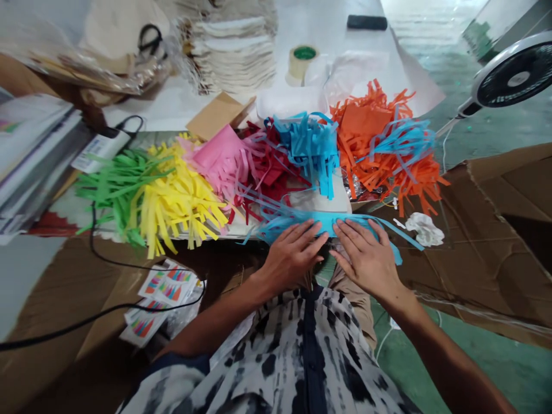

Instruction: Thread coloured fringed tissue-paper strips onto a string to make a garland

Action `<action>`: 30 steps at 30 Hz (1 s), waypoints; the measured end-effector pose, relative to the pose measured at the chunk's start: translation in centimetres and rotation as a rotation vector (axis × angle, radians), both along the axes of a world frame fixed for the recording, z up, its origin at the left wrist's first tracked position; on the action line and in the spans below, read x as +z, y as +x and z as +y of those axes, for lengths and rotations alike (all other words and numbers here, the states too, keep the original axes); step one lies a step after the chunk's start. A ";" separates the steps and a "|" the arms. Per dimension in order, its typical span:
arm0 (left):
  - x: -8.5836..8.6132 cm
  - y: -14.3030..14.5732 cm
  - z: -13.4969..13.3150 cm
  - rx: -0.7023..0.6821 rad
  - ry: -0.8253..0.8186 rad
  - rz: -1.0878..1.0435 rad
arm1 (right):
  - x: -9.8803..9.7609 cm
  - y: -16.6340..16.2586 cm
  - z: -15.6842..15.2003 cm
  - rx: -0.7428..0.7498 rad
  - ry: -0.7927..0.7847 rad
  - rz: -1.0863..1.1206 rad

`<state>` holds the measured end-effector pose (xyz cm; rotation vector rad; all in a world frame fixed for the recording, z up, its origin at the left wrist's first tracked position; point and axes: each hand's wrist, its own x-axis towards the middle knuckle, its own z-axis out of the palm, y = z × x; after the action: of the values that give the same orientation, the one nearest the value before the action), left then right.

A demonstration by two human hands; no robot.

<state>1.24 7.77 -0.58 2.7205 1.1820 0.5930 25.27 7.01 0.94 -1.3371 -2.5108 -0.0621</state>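
Note:
My left hand (293, 253) and my right hand (364, 256) lie side by side, palms down, fingers stretched flat on a bundle of light blue paper strips (328, 221) at the near edge of the work surface. The strips fan out left and right from under my fingertips. Behind them lie heaps of cut paper fringe: green (114, 187), yellow (176, 195), pink (219, 158), dark red (269, 167), blue (310, 144) and orange (379, 144).
A crumpled white paper ball (425, 229) lies right of my hands. A tape roll (301, 60), stacked cloth bags (235, 54), a brown envelope (215, 115) and a phone (366, 22) sit farther back. Printed cards (161, 290) and a black cable (103, 259) lie lower left; a fan (511, 72) stands right.

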 end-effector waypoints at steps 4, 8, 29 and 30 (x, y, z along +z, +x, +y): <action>0.5 -2.5 0.3 0.127 0.065 -0.072 | 0.2 1.3 -0.1 -0.064 0.031 0.056; 1.3 -2.9 0.8 0.168 0.131 -0.066 | 1.5 1.5 -0.5 -0.279 0.241 0.234; 1.7 -1.7 2.3 0.100 0.048 -0.101 | 1.1 2.4 1.7 0.018 -0.065 0.203; 2.1 -1.7 2.5 0.108 0.018 -0.108 | 1.2 2.4 2.0 0.020 -0.080 0.201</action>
<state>-0.41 10.24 1.47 2.6142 1.3082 0.7573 27.67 9.03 2.18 -1.2790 -2.3786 0.1700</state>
